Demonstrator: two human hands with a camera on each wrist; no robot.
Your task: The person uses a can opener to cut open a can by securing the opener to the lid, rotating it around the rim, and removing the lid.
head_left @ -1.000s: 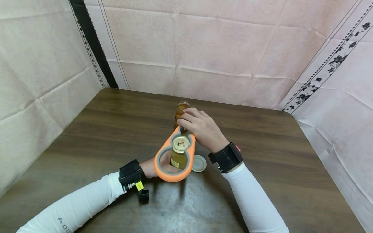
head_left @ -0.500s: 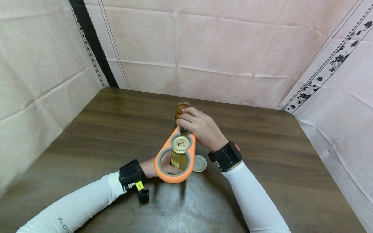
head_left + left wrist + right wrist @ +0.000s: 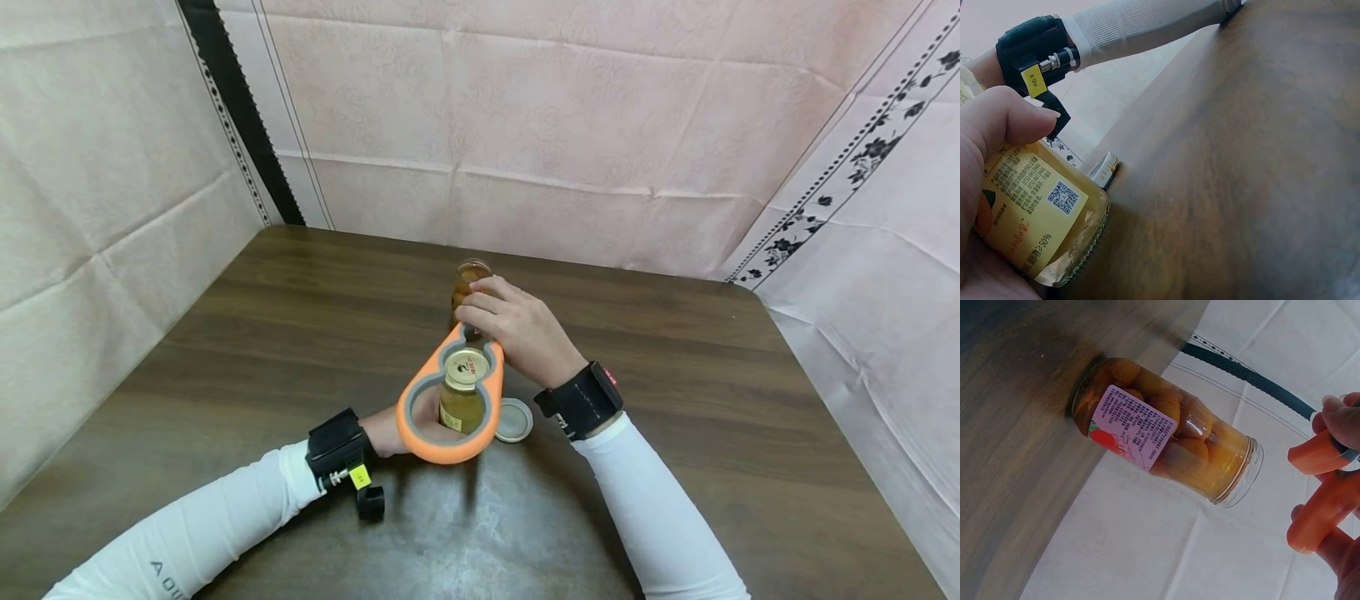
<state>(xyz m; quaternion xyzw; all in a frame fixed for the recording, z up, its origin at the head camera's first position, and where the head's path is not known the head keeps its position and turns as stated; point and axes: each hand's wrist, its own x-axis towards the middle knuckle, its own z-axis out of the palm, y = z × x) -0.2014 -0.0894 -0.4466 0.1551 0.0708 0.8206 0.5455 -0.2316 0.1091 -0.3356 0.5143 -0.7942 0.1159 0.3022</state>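
My left hand (image 3: pixel 426 417) grips a glass jar (image 3: pixel 459 408) by its body. A yellow label with a QR code wraps the jar (image 3: pixel 1041 212) in the left wrist view. On its top sits a gold lid (image 3: pixel 465 367), framed by the narrower loop of an orange jar opener (image 3: pixel 447 454) with a grey lining. My right hand (image 3: pixel 517 329) holds the opener's two handle ends, with fingers and thumb on either side of the orange tips (image 3: pixel 1319 522) in the right wrist view. The opener's wider loop reaches toward me, over my left hand.
Behind my right hand stands a lidless jar (image 3: pixel 1147 419) of round amber fruit with a pink label. A loose lid (image 3: pixel 514 421) lies right of the held jar on the wooden table (image 3: pixel 300 350). Pale cloth (image 3: pixel 525 125) hangs around the table's back and sides.
The opener's near end has dipped slightly and then risen a little. Both hands keep their holds in nearly the same place.
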